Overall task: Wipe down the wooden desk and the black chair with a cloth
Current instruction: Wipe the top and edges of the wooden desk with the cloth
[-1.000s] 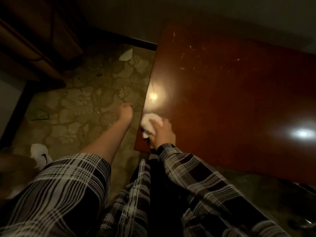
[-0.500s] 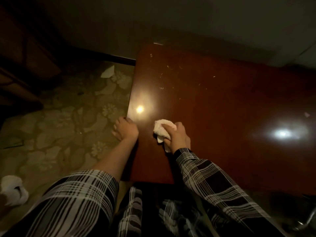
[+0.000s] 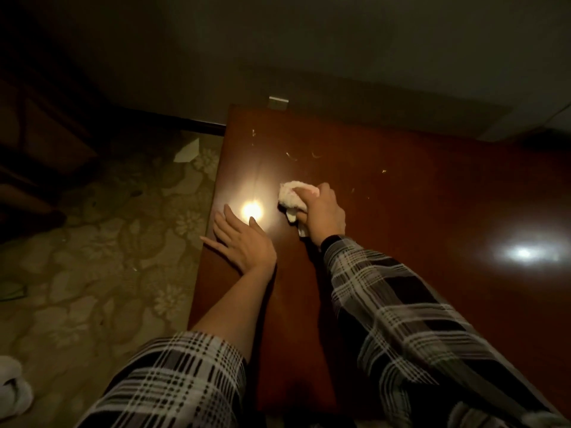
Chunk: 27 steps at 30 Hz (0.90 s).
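Right hand (image 3: 324, 216) fingers bunched round the cloth (image 3: 293, 199) to scrub crumbs (image 3: 292, 156) just beyond, left hand (image 3: 244, 242) flat, fingers spread, bracing on the desk (image 3: 432, 211).

I find no text, label, brand, number or sign that I can read anywhere in my head view. The room is dim, and every surface I see is bare of lettering.
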Motion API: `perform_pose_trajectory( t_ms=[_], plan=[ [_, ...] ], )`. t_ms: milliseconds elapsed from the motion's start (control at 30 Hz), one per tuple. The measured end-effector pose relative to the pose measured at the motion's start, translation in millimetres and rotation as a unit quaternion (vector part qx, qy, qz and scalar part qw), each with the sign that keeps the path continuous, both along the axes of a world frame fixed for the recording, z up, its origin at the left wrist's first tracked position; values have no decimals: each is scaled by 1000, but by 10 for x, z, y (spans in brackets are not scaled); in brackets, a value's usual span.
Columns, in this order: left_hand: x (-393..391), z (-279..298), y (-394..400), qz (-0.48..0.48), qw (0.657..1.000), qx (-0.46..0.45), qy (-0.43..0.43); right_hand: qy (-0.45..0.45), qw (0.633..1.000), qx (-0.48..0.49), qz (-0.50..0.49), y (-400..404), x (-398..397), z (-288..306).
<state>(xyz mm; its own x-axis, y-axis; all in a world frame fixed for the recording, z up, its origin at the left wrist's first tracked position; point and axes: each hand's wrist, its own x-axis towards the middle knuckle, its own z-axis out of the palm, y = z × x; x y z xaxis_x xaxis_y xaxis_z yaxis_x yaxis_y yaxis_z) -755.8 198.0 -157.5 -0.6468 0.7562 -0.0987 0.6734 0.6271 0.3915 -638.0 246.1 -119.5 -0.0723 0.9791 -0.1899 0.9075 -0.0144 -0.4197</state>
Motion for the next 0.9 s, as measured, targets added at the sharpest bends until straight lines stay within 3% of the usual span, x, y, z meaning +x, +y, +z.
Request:
perform_pose_trajectory(
  t_ms=[167,333,467,633,767,900],
  plan=[
    [-311,-69,185,18,995,71,66,-49,998,18,35,412,-14,21],
    [-590,-115,194,92,996,5,18,34,994,39,93,-111,-37,64],
    [-559,-203,159,91,996,-7,10,-36,975,30,216,-215,-120,-42],
    [-566,-250,197,87,996,13,15,14,994,50,99,604,-385,-55],
    [-582,-279,190,85,996,37,12,-27,993,56,99,1138,-656,75],
    [-572,-314,193,93,994,55,2,6,985,70,155,671,-624,137]
  ],
)
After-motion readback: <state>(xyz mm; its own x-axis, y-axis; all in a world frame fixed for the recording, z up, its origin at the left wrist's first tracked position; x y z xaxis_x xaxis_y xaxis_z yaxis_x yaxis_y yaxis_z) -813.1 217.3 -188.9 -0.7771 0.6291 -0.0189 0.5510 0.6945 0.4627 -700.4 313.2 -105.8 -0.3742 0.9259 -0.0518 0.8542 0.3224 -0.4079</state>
